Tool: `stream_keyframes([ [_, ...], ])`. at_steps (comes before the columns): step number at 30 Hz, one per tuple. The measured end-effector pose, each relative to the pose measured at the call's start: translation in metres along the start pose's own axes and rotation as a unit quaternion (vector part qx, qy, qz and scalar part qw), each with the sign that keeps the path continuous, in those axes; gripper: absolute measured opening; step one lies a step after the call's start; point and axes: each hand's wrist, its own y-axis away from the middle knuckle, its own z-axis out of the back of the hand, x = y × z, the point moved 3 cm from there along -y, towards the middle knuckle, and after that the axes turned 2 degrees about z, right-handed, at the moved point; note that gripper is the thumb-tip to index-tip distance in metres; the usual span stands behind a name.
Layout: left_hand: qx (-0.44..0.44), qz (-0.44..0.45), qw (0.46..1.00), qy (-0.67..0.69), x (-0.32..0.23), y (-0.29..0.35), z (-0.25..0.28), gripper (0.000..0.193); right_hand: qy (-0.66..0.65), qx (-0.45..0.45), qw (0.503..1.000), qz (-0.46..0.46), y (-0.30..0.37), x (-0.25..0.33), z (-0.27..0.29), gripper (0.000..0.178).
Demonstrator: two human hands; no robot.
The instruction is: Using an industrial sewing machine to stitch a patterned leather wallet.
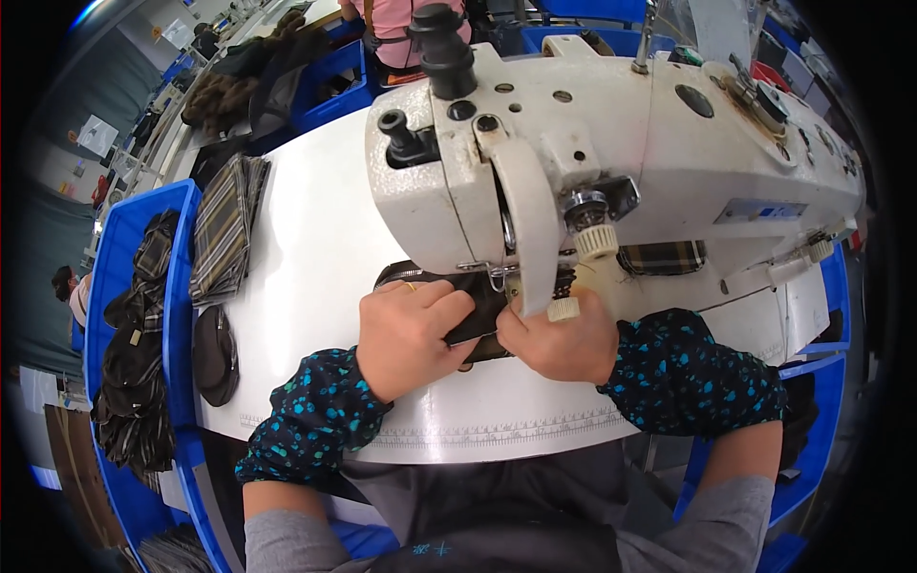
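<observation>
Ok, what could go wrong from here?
The right hand is close to the sewing machine's working end, so a finger could get caught. The left hand is on the dark piece; uneven pull might skew it. The plaid stack beside the blue bin might get knocked in.

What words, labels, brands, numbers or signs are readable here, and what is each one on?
I don't copy wording or numbers; here is where the marks stand.
Sewing machine: a small plate with blue-and-white print.
Table: a printed ruler scale along the near edge; its numbers are too small to read.
Apron: small light-blue characters.
Pale wall sheet, left: too small to read.
Dark fabric piece: no lettering visible.
</observation>
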Motion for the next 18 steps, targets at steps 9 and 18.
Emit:
stream_keyframes([
  [9,0.114,0.014,0.965,0.236,0.012,0.002,-0.002,0.027,-0.014,-0.017,1.0,-0.001,0.0,0.002,0.0,0.011],
  [18,0.139,0.001,0.973,0.186,0.018,0.005,-0.007,0.023,-0.147,0.086,0.982,-0.086,0.006,0.021,0.015,0.016],
])
